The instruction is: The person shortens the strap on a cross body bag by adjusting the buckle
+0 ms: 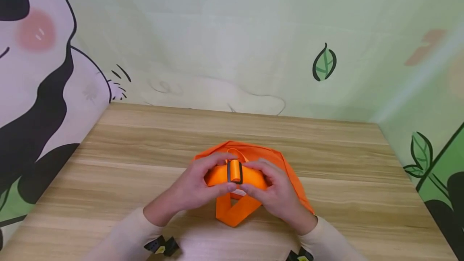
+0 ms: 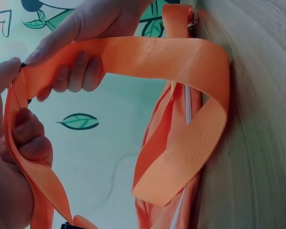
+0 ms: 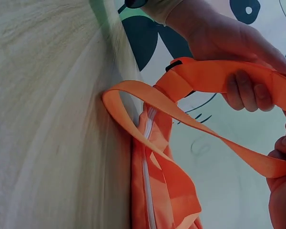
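An orange bag [image 1: 261, 150] with a zipper lies on the table, its orange webbing strap raised above it. Both hands hold this strap [image 2: 148, 55] on either side of a black slider buckle [image 1: 229, 171], through which a short fold of webbing bulges. My left hand [image 1: 195, 182] grips the left part, fingers behind it and thumb at the buckle's lower edge. From the other side my right hand [image 1: 277, 188] pinches the webbing, thumb and fingertips right beside the buckle. Below them hangs a loop of strap [image 1: 235, 214]. The right wrist view shows another black buckle [image 3: 174, 65] farther along the strap.
The wood-grained table [image 1: 145, 140] extends around the bag. Behind it stands a pale green wall covering [image 1: 217, 51] printed with leaves and a panda. A white zipper [image 3: 148, 186] runs along the bag. Black devices [image 1: 161, 246] sit at both wrists.
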A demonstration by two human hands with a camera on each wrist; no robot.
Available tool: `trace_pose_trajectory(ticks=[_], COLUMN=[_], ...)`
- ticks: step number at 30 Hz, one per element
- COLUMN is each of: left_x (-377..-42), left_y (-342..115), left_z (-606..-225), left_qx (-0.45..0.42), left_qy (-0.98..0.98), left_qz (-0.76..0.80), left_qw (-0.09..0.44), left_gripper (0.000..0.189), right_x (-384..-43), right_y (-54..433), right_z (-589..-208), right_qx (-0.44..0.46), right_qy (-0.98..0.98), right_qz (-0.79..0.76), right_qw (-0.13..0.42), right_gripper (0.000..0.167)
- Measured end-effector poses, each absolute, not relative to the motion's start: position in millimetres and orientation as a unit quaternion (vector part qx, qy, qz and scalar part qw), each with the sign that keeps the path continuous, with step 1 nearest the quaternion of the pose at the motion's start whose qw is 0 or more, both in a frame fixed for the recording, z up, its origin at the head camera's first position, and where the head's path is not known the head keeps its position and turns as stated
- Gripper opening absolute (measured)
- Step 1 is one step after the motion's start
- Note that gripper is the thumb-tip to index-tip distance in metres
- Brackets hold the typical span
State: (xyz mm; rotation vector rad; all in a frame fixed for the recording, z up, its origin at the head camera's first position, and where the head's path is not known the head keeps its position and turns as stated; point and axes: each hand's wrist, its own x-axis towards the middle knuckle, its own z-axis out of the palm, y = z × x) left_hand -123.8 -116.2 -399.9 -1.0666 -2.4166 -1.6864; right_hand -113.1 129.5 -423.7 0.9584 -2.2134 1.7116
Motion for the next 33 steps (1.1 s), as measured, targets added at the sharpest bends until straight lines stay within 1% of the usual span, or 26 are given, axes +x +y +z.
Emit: trace_pose_trajectory(ticks=[6,11,17,25,33], left_x=[-123.3,-122.2,-121.4,-121.8,-125.7], left_y=[-115.5,-116.6,-120.3,-118.0,-116.6], left_z=[-400.6,-399.5,-400.3,-403.3,-407.5], left_qx=[-0.330,-0.308,-0.297,-0.316,-0.353], left_qy=[-0.775,-0.767,-0.762,-0.741,-0.746], left_qz=[-0.540,-0.564,-0.575,-0.591,-0.563], left_qw=[0.002,0.009,0.024,0.023,0.029], left_gripper=[0.042,0.035,0.037,0.042,0.044], right_x=[-112.7,-110.9,-109.6,-111.0,-111.9], right_y=[129.0,133.5,143.8,140.6,131.5], right_z=[-422.1,-420.7,-421.9,-426.2,-427.8], right_qx=[0.335,0.324,0.294,0.335,0.341], right_qy=[-0.753,-0.773,-0.801,-0.779,-0.757], right_qz=[0.555,0.537,0.518,0.520,0.549], right_qw=[0.111,0.094,0.064,0.104,0.097], right_gripper=[0.047,0.046,0.041,0.040,0.040])
